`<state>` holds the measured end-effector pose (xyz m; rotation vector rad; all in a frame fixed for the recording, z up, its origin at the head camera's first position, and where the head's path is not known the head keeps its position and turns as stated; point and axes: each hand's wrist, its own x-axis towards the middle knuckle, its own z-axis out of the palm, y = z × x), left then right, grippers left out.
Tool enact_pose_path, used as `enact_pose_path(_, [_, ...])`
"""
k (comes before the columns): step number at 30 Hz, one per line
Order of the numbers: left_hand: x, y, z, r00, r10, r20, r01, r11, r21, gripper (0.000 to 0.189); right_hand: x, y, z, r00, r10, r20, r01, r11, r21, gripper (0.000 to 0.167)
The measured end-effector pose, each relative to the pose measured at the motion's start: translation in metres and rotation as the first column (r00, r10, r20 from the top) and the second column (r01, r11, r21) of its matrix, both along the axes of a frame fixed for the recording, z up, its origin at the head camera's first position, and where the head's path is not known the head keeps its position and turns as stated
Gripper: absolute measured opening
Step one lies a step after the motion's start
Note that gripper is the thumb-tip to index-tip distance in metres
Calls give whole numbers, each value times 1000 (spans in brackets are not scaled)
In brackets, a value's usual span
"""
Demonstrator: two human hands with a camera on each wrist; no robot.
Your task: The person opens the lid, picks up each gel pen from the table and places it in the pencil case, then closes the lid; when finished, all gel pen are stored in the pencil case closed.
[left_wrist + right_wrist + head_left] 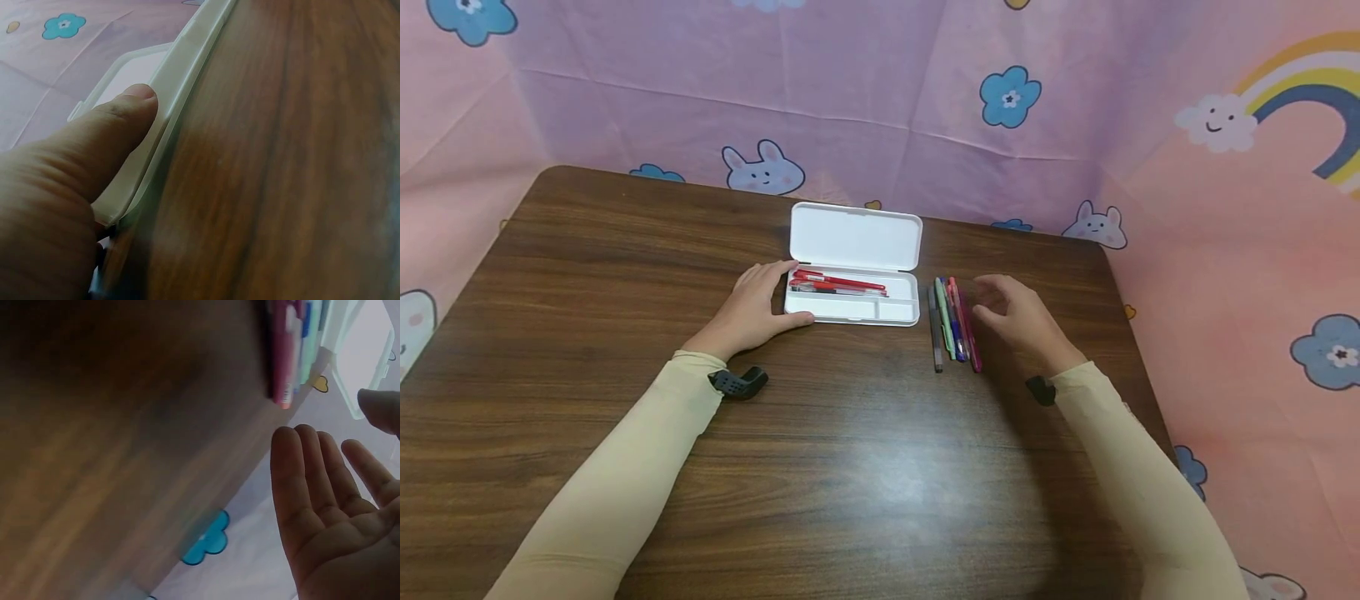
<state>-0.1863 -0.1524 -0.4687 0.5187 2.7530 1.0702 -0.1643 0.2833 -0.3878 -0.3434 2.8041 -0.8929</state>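
A white pencil case [856,237] lies with its lid raised at the back. In its long compartment are red pens [842,282], one of them with a clear barrel. My left hand [747,310] holds the case by its left end, fingers at the back corner and thumb along the front wall; the left wrist view has the thumb [128,112] against that wall. Right of the case lies a row of several pens [946,321], in grey, light green, blue and red-pink. My right hand [1017,312] is just right of them, fingers relaxed and holding nothing.
The brown wooden table [820,450] has a patch of glare near its middle. Behind it and on the right hangs a pink and purple patterned cloth [865,100]. Dark straps with small devices [739,382] are on both wrists.
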Motion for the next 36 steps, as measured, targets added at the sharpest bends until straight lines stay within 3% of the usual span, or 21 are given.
enact_pose_path(6, [1,0,0,1000,2,4,-2,1000,3,100,13,10,-8,992,-53,114,61,996,-68,53])
enact_pose_path(14, [1,1,1,1000,-2,11,2,1000,1,101,27,8,-16,978,-62,198,76,995,-63,54])
enact_pose_path(27, [1,0,-1,1000,-3,-5,3,1000,13,101,27,2,-25,992,-45,122,40,998,40,47])
enact_pose_path(36, [2,0,0,1000,-3,-1,3,1000,5,101,28,5,-26,969,-164,186,153,986,71,31])
